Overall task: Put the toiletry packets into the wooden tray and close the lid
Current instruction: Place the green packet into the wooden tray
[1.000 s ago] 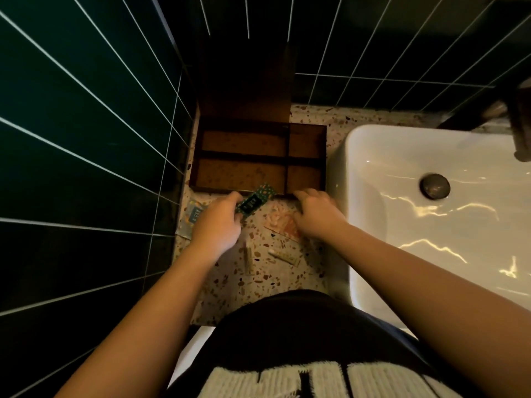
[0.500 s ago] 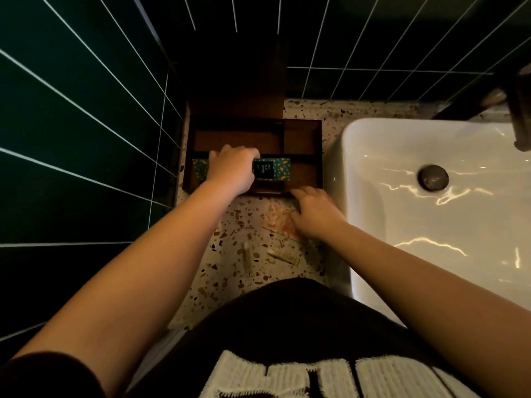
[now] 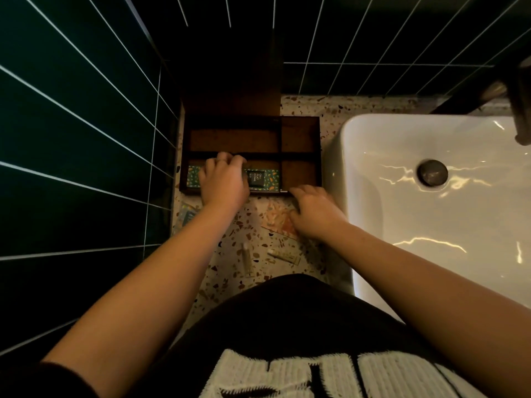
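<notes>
Fixed bathroom fittings around the work area.
White basin [image 3: 402, 214] occupies the right side of the speckled terrazzo counter [image 3: 230, 239], its round dark drain plug [image 3: 432, 172] near the basin's centre. Dark tap [image 3: 521, 110] overhangs the basin's far right edge. Dark green wall tiles [image 3: 71, 124] with pale grout border the counter's left and rear edges.
</notes>
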Motion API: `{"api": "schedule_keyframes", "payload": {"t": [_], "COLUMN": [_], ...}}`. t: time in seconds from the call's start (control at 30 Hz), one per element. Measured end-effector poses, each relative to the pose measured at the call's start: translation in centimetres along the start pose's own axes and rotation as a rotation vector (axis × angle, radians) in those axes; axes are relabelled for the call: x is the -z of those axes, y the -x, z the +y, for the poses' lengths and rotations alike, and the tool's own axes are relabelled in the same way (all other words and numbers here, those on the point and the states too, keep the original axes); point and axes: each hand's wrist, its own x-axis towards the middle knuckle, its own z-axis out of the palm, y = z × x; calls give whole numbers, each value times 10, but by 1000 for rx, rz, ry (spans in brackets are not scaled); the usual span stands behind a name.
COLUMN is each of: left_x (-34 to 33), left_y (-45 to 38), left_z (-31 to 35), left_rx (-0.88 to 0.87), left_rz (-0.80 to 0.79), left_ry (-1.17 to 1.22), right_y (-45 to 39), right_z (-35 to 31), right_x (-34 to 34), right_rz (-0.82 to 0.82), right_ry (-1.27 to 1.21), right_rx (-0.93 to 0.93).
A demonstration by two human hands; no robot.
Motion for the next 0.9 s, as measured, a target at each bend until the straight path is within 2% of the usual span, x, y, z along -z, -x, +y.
{"api": "schedule_keyframes", "payload": {"t": [0.2, 0.63, 0.73, 0.83, 0.9], "left_x": [-6, -4, -5, -1, 3], "left_y": [26, 10, 16, 29, 43], "left_z": [2, 1, -3, -8, -14], "left_rx": [61, 40, 43, 28, 49], "left_rz": [-284, -337, -268, -58, 77], "left_ry": [-66, -46, 24, 143, 234], "right_y": [1, 1, 0, 3, 8], "right_z": [-1, 0, 0, -1, -1], "right_x": [0, -1, -1, -2, -5], "right_rz": [0, 14, 11, 58, 154], "right_ry": [5, -4, -17, -60, -55], "right_rx": [4, 7, 13, 38, 98]}}
